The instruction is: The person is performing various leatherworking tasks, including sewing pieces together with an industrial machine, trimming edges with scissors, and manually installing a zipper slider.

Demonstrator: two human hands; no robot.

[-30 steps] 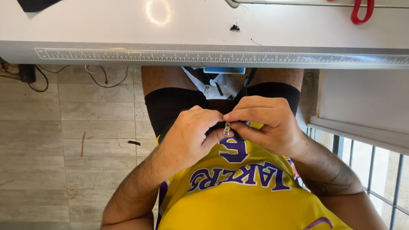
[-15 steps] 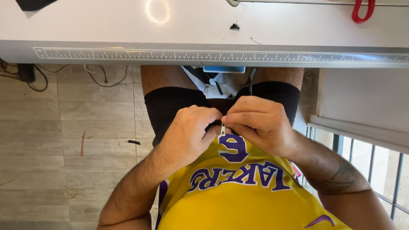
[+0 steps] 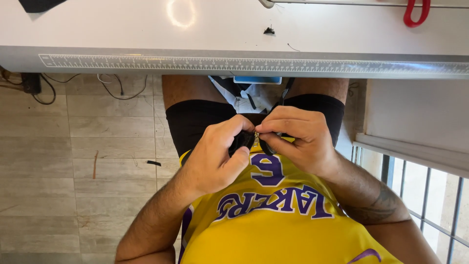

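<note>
Both hands meet at lap level, below the counter (image 3: 195, 34) edge. Left hand (image 3: 215, 156) pinches a small black piece (image 3: 243, 141); right hand (image 3: 295, 139) fingertips press a tiny metal part (image 3: 256, 137) against it, between the 2 hands. Yellow jersey (image 3: 273, 215) just under them. Red handle (image 3: 415, 12) well beyond, on the counter.

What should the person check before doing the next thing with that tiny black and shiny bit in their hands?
1. Left hand grips the black piece: ok.
2. Right hand pinches the small metal part: ok.
3. Metal part in plain sight: not ok, mostly hidden by fingers.
4. Hands over the lap, so a dropped bit lands on the yellow jersey: ok.
5. What the black piece is: cannot tell.
</note>
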